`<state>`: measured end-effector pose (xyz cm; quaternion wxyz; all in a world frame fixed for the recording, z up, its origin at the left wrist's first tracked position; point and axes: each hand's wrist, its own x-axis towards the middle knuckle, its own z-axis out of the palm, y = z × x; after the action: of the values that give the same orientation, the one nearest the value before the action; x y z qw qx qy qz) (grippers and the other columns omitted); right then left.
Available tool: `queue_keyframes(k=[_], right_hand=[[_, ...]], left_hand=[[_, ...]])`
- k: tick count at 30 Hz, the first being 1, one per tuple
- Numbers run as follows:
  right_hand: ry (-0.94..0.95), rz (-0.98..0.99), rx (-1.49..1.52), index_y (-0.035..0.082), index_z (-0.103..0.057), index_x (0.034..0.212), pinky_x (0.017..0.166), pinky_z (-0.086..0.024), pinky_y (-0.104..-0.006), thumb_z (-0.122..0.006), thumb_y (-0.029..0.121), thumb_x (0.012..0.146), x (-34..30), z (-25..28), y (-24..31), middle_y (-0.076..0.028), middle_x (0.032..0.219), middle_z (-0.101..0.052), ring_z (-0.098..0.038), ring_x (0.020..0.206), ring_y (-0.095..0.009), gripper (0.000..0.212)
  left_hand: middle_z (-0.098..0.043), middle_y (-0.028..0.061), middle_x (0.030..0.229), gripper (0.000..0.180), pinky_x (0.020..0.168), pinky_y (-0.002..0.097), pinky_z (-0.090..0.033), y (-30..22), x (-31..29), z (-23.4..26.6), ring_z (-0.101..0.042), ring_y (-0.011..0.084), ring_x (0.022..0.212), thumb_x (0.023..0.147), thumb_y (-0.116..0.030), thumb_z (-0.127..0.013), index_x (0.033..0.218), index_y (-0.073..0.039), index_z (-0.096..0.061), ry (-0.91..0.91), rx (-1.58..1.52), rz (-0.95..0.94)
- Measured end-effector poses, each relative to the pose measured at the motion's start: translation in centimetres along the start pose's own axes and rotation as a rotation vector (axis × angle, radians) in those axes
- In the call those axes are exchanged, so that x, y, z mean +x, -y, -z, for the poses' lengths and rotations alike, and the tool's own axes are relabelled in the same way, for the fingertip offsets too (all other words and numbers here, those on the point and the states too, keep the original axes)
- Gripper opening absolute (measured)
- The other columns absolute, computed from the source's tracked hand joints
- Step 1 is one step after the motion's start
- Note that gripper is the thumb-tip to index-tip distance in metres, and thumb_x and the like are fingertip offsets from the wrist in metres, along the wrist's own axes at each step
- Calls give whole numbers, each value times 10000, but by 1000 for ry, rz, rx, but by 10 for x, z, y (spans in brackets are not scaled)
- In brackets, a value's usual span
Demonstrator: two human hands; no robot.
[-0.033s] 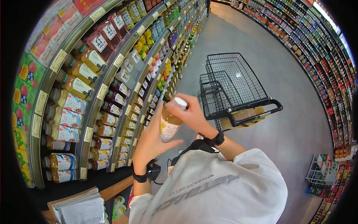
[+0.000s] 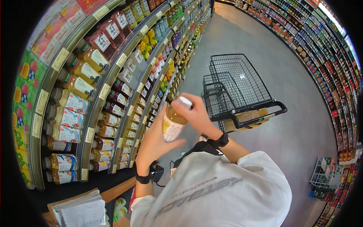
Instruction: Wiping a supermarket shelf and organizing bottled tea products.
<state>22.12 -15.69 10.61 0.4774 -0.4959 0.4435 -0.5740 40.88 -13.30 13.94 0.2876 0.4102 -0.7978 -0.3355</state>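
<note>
Bottle [image 2: 173,128] with pale amber drink, a white cap [image 2: 185,101] and a light label marked with yellow, held tilted before the chest, between the two hands; the right hand [image 2: 196,114] grasps it from the right, fingers curled about the neck just under the cap; the left hand [image 2: 151,145] lies along its left side, palm against it, thumb stretched out near the base; how tightly the left fingers close behind it, I cannot tell; both wrists wear black bands [image 2: 142,178]; below spreads a pale grey shirt [image 2: 219,189] with dark lettering; to the left, shelves [image 2: 87,145] of bottled drinks run up the aisle, with stacked cartons [image 2: 24,98] at the far left; at lower left, a sheaf of papers [image 2: 81,212] lies on a board; ahead to the right, a black wire cart [image 2: 242,83] stands on the grey floor [image 2: 295,132]; farther right, a packed wall of shelving [image 2: 314,62] curves past a white rack [image 2: 326,172].
</note>
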Motion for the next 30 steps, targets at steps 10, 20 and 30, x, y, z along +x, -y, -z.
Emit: queue_keyframes(k=[10, 20, 30], right_hand=[[-4, 26, 32, 51, -594, 795, 576, -376, -232, -723, 244, 968, 10, -2, 4, 68, 736, -553, -485, 679, -11, 290], [318, -13, 544, 9, -620, 1140, 997, -516, -418, -477, 424, 1051, 4, -28, 25, -141, 1029, -716, -670, 1090, -287, 447], [450, -50, 713, 0, -600, 1123, 1131, -422, -496, -438, 430, 1021, 2, -35, 30, -150, 891, -691, -690, 930, -310, 471]], left_hand=[[-706, 187, 1215, 916, 969, 369, -528, 10, -21, 6, -705, 271, 1091, 713, -225, -897, 1483, 4, -455, -46, -137, 113], [-654, 83, 1195, 809, 934, 316, -513, -3, -37, 7, -636, 144, 1045, 757, -166, -863, 1439, 29, -473, -3, -624, 195], [-675, 152, 1187, 806, 966, 341, -520, -9, -40, 3, -669, 198, 1067, 765, -198, -838, 1437, 15, -447, -26, -415, 120]])
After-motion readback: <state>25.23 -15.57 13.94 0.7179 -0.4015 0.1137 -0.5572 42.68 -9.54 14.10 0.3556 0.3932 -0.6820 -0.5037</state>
